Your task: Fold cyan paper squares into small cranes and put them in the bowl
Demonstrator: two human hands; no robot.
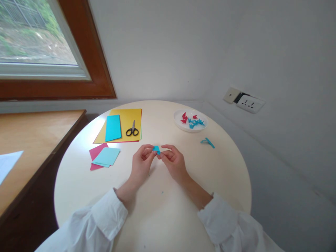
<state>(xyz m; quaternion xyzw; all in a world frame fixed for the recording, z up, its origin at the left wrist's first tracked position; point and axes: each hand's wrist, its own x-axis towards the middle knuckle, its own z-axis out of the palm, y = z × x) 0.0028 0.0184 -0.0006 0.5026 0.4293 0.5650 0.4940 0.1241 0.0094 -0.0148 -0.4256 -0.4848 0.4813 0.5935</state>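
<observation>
Between my two hands, above the middle of the round table, is a small folded piece of blue paper (156, 149). My left hand (142, 161) pinches its left side between thumb and fingers. At its lower right edge, my right hand (173, 161) grips the paper with thumb and fingertip, the index finger held a little apart above. Parts of the fold are hidden behind the fingers. Tiny blue paper scraps (162, 192) lie on the table nearer to me.
Black-handled scissors (132, 129) and folded blue paper (113, 128) lie on yellow sheets (126, 115). Pale blue squares (107, 156) overlap pink ones (97, 151) at left. A white dish (190, 130) holds red and blue folded pieces. Blue strips (208, 142) lie nearby on the white table (223, 175).
</observation>
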